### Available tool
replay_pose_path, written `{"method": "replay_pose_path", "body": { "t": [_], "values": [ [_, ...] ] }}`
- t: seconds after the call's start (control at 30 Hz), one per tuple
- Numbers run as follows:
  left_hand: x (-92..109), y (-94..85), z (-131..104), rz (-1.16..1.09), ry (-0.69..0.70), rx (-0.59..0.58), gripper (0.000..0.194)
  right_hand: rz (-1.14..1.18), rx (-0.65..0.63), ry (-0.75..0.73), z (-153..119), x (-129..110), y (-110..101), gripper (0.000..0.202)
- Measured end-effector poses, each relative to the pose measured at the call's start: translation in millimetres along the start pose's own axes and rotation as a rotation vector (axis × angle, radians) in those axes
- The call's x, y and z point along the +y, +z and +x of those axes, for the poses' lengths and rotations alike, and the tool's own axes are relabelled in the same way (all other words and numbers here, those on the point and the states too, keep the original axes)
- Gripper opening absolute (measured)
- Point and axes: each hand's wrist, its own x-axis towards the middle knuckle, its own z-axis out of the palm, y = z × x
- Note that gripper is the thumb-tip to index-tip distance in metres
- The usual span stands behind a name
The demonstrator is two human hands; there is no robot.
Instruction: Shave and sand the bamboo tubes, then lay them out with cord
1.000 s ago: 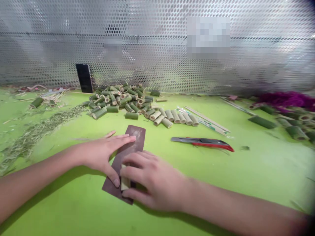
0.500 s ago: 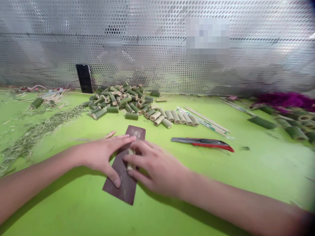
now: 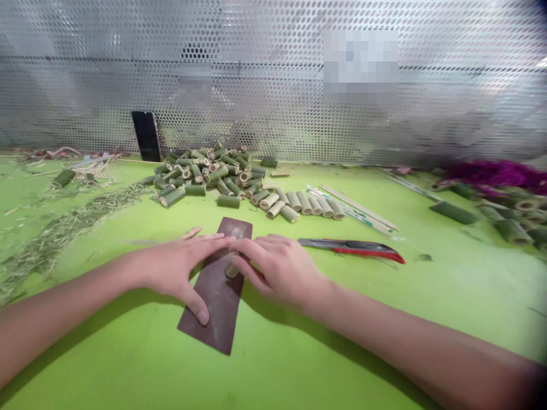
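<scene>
A dark brown strip of sandpaper (image 3: 216, 310) lies on the green table, with pale dust on its far end. My left hand (image 3: 175, 267) rests across its left edge, fingers stretched out and thumb spread, pressing it flat. In my right hand (image 3: 282, 265) a short piece of bamboo (image 3: 232, 267) is pinched between thumb and fingers, against the sandpaper; the fingers cover most of it. To the right of that hand lies a utility knife (image 3: 354, 248) with a red and black handle, its blade pointing left.
Behind my hands is a heap of green bamboo pieces (image 3: 209, 171), with a row of peeled pieces (image 3: 305, 202) beside it. Shavings (image 3: 72, 228) spread at left. A phone (image 3: 146, 136) leans on the perforated metal wall (image 3: 273, 74). Purple fibre (image 3: 499, 175) and thicker bamboo (image 3: 513, 230) lie right.
My right hand has slid the bamboo piece slightly away from me along the sandpaper, and the piece now appears more end-on. My left hand and the sandpaper have stayed in place.
</scene>
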Motion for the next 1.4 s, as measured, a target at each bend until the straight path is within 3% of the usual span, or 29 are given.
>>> {"method": "replay_pose_path", "body": {
  "t": [0.17,0.33,0.5,0.63,0.77,0.9,1.07,1.2,1.33,1.4],
  "values": [
    [3,0.5,-1,0.003,-0.028,-0.007,0.147,0.1,-0.083,0.059,4,-14,4,0.018],
    [12,6.8,-3,0.02,0.012,-0.016,0.141,0.193,-0.138,-0.263,-4,-26,9,0.008],
    [17,7.3,-4,-0.012,-0.01,-0.027,0.141,0.112,-0.104,-0.069,-6,-23,5,0.005],
    [18,4.1,-4,-0.022,-0.017,-0.044,0.144,0.179,-0.148,-0.246,-8,-27,5,0.009],
    [17,2.5,-2,-0.022,-0.022,-0.02,0.145,0.13,-0.114,-0.012,-7,-28,3,0.009],
    [16,1.9,-2,-0.007,-0.013,-0.03,0.142,0.169,-0.193,-0.208,-8,-29,3,0.01],
    [14,2.4,-2,-0.013,-0.036,-0.037,0.147,0.084,-0.127,-0.005,-7,-26,2,0.006],
    [14,3.1,-2,0.005,-0.016,-0.037,0.145,0.158,-0.173,-0.22,-9,-30,3,0.008],
    [16,2.5,-3,-0.015,-0.02,-0.036,0.143,0.1,-0.123,-0.017,-6,-27,2,0.008],
    [16,2.5,-3,-0.012,-0.02,-0.05,0.143,0.132,-0.127,-0.066,-7,-28,2,0.005]
  ]
}}
